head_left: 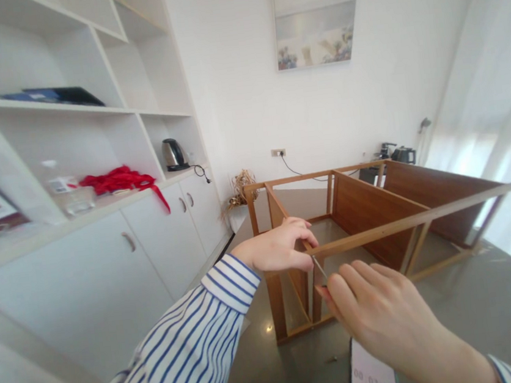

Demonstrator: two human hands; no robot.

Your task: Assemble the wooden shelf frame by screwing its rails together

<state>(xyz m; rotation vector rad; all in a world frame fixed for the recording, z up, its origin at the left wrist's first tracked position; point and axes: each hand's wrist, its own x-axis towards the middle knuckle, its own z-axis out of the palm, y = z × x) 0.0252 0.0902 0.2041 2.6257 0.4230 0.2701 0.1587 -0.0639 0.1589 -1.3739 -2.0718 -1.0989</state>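
Blue and white striped sleeve covers our left arm, very near to us, and a part of similar cloth shows at our right wrist. Our right hand is closed in a fist around a thin metal tool; only its shaft can be seen, since our fingers hide the rest. This shaft points up and left to the near corner of the wooden rack, just beside our left thumb. Our left hand holds this same corner, with the fingers over the wood and the thumb below them.

The rack spreads from under our left hand far to the right, past our right hand, and rests on a grey surface. It has thin bars and several brown panels. Below our right hand, partly covered by it, we see a phone with large digits on its screen. A small metal piece lies just left of the phone. Well apart from our hands, to the left, a white cabinet carries a kettle and a red cloth.
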